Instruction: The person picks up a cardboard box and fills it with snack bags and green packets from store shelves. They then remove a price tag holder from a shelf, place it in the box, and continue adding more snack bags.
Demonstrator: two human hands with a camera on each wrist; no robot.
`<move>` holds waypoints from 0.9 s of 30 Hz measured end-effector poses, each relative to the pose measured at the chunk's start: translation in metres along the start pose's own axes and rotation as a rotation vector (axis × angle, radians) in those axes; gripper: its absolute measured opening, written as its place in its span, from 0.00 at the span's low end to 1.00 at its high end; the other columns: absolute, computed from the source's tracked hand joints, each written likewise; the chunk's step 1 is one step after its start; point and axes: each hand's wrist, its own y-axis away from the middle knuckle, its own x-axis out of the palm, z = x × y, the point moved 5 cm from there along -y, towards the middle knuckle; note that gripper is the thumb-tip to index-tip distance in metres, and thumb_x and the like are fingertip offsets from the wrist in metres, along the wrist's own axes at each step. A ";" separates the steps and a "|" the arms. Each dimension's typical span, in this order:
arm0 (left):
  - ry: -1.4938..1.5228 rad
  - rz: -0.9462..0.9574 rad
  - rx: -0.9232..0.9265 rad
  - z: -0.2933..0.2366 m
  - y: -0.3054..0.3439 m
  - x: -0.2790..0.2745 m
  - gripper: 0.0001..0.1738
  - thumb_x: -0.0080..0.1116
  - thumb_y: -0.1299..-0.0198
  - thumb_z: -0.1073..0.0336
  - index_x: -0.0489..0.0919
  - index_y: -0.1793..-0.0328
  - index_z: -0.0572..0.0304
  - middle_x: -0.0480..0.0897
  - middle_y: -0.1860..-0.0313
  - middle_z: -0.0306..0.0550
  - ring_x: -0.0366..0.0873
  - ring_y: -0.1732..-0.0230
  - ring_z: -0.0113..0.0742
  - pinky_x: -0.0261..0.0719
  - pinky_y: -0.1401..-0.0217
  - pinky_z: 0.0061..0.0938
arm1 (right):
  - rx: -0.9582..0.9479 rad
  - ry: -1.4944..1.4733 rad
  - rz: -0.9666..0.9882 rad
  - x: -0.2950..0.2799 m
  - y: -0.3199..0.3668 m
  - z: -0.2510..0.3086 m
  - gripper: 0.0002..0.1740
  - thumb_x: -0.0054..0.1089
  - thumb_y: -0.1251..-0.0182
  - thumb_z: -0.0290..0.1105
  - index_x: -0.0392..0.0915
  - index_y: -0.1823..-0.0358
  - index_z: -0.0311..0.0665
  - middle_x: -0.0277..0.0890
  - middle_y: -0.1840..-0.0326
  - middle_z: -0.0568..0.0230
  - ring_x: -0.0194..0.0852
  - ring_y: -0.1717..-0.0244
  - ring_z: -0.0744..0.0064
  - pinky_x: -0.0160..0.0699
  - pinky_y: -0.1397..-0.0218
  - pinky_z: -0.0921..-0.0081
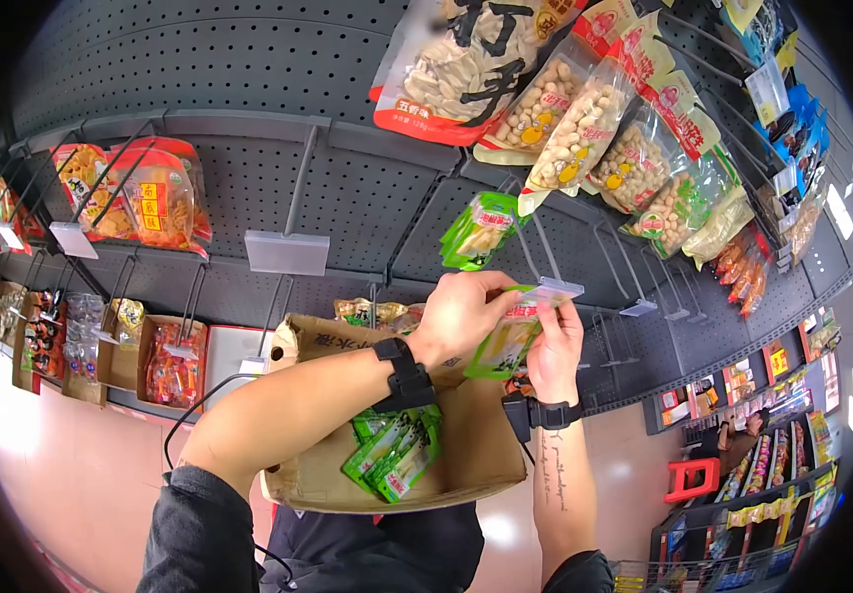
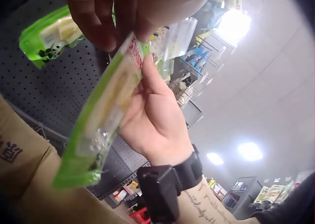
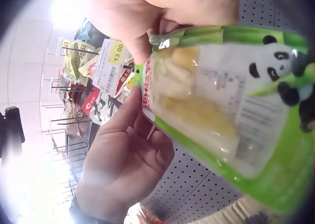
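Note:
My left hand (image 1: 461,311) and right hand (image 1: 555,351) meet just below a peg hook (image 1: 542,242) with a clear price-tag holder (image 1: 557,288). Between them hangs a green-edged snack packet (image 1: 506,341), its top edge pinched by the thumb and fingers of both hands. Pale pieces show through its window, and a panda is printed at the far end (image 3: 280,69). Similar green packets (image 1: 476,229) hang on a hook just beyond. Under my left forearm, a cardboard box (image 1: 476,440) holds several more loose green packets (image 1: 397,455).
Large peanut bags (image 1: 585,119) hang at upper right. Bare hooks (image 1: 624,262) stick out on the right. Snack bags (image 1: 155,193) hang at left above bins of packets (image 1: 174,366). A red stool (image 1: 691,479) stands on the floor behind, near other shelves.

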 end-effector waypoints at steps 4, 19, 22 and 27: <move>-0.072 -0.032 0.004 -0.018 -0.007 -0.013 0.13 0.64 0.38 0.61 0.85 0.55 0.64 0.86 0.69 0.52 0.85 0.70 0.33 0.81 0.63 0.27 | -0.033 -0.071 -0.041 0.000 -0.012 -0.007 0.08 0.55 0.28 0.24 0.77 0.50 0.35 0.80 0.53 0.64 0.78 0.51 0.75 0.75 0.42 0.73; -0.409 -0.236 -0.048 0.013 -0.085 -0.035 0.14 0.62 0.41 0.53 0.87 0.58 0.52 0.86 0.67 0.52 0.84 0.64 0.52 0.82 0.61 0.39 | -0.120 0.467 0.004 0.001 -0.114 -0.032 0.13 0.65 0.33 0.34 0.81 0.56 0.29 0.83 0.62 0.66 0.79 0.62 0.80 0.76 0.56 0.82; -0.645 -0.194 -0.020 -0.010 -0.084 -0.048 0.13 0.64 0.44 0.53 0.86 0.60 0.51 0.86 0.65 0.49 0.85 0.61 0.51 0.82 0.59 0.41 | -0.173 0.750 -0.130 -0.007 -0.111 -0.022 0.12 0.66 0.35 0.33 0.81 0.55 0.33 0.84 0.65 0.64 0.80 0.64 0.79 0.76 0.55 0.81; -1.012 0.071 0.069 -0.031 -0.014 -0.051 0.11 0.61 0.44 0.57 0.85 0.64 0.54 0.87 0.67 0.48 0.86 0.63 0.48 0.84 0.61 0.41 | 0.213 0.415 -0.083 -0.024 -0.025 -0.013 0.10 0.60 0.34 0.27 0.81 0.53 0.35 0.84 0.63 0.65 0.82 0.63 0.77 0.78 0.56 0.79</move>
